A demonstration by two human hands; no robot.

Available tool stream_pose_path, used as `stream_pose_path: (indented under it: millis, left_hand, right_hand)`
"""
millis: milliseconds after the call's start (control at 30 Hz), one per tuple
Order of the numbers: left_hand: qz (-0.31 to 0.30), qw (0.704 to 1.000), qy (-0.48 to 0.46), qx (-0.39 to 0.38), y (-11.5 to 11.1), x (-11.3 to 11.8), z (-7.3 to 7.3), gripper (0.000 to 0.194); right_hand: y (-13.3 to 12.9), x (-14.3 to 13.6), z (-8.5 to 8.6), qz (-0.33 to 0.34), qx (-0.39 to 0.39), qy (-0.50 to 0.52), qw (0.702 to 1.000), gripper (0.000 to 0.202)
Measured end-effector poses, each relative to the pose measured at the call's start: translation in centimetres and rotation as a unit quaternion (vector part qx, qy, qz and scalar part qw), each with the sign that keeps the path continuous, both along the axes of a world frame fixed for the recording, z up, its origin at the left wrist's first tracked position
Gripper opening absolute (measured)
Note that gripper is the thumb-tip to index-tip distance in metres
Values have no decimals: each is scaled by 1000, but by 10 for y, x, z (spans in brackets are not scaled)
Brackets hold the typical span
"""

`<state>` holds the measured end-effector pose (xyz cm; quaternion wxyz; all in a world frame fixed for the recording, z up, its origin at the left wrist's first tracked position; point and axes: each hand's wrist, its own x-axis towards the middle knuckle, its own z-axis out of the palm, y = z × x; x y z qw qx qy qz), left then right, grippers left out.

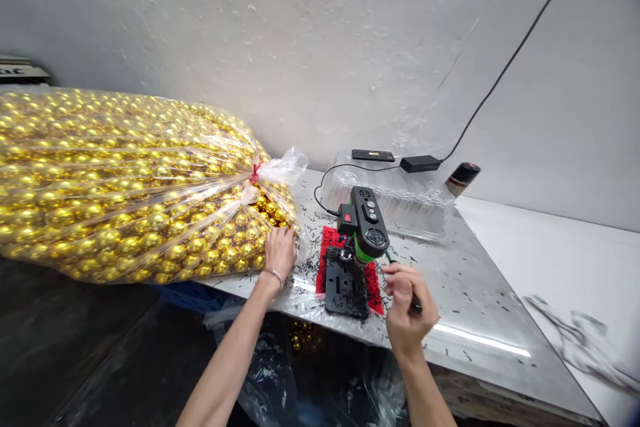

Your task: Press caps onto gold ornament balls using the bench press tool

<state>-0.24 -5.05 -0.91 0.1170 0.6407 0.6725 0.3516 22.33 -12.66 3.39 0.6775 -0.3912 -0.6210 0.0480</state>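
Note:
A big clear plastic bag (pixel 135 187) full of shiny gold balls lies on the left, tied with a red string (pixel 255 173). My left hand (pixel 281 252) is against the dark gap near its tied end, touching the gold balls (pixel 273 211). Its fingers are curled and close together, fingertips hidden. My right hand (pixel 410 307) is closed around the black-tipped lever handle (pixel 416 303) of a small black and green bench machine (pixel 370 221). The machine's slotted black base plate (pixel 345 287), strewn with black shavings, stands on a red mat (pixel 376 290).
Behind the machine lies a clear plastic container (pixel 425 213), carrying a power adapter (pixel 420 163) and a black remote-like strip (pixel 373 155). A can (pixel 463 177) leans beside it. Black bits litter the metal tabletop (pixel 480 300). Below the front edge hangs dark plastic (pixel 320 373) with gold balls.

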Motion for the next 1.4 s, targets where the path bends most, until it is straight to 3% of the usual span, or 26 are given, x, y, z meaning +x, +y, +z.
stream_pose_path:
  millis: [100, 200, 367, 433, 500, 567, 633, 733, 800, 867, 1033, 1100, 1233, 1400]
  left_hand:
    - [-4, 999, -7, -43, 37, -6, -2, 12]
    - [-7, 997, -23, -77, 54, -5, -11, 24]
    - [-2, 993, -72, -90, 51, -11, -9, 20]
    - [-10, 979, -180, -96, 36, -17, -2, 30]
    - [-35, 924, -366, -101, 13, -21, 5, 39]
    - [-67, 836, -533, -111, -13, -19, 9, 43]
    - [-85, 775, -612, -133, -36, -12, 10, 45]
    - [-81, 743, -646, -151, -58, 9, 0, 48]
    - [-78, 760, -627, -152, -62, 28, -11, 50]
    - [-92, 797, -574, -166, -60, 46, -23, 48]
    - [-154, 927, -320, -122, -46, 77, -37, 40]
    - [-170, 958, -213, -88, -42, 82, -36, 38]
    - [-193, 978, -68, -42, -38, 85, -35, 34]
    - [-189, 982, -14, 24, -40, 88, -44, 31]
  right_hand:
    - [-1, -3, 7, 0, -15, -17, 1000, 23]
    - [-1, -4, 10, 5, -18, -22, 1000, 23]
    - [-2, -2, 6, 11, -6, -45, 999, 23]
    - [-2, -1, 4, 13, 3, -51, 999, 23]
    - [-2, -2, 3, 10, 6, -52, 999, 23]
    - [-1, -2, 2, 5, 9, -50, 999, 23]
    - [-1, -4, 3, 2, 15, -49, 999, 22]
    - [-1, -5, 4, -4, 22, -53, 998, 22]
    - [-2, -6, 6, -9, 20, -58, 998, 22]
    - [-3, -5, 6, -10, 17, -67, 998, 21]
    - [-4, -1, 6, 10, 15, -90, 996, 19]
    - [-4, 0, 5, 17, 20, -93, 995, 19]
    - [-4, 1, 3, 22, 22, -94, 995, 19]
    - [-5, 1, 2, 32, 20, -92, 995, 19]
